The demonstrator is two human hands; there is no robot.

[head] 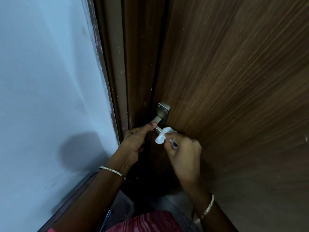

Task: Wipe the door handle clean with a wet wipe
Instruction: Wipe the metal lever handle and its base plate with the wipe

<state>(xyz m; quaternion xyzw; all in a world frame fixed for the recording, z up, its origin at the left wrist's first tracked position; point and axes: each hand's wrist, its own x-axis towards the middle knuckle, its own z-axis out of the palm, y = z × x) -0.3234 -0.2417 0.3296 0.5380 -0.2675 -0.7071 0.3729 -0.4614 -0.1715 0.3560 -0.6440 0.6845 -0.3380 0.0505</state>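
A silver metal door handle (158, 122) with a rectangular backplate (163, 109) sits at the left edge of a dark wooden door (234, 81). My left hand (136, 141) grips the lever's outer end, thumb on top. My right hand (182, 149) pinches a crumpled white wet wipe (163, 135) and holds it against the lever close to the door. Part of the lever is hidden under both hands and the wipe.
A brown door frame (120, 72) runs along the door's left side, next to a pale blue-white wall (50, 81). A dark skirting board (71, 195) lines the wall's base. Grey floor (167, 203) shows below my arms.
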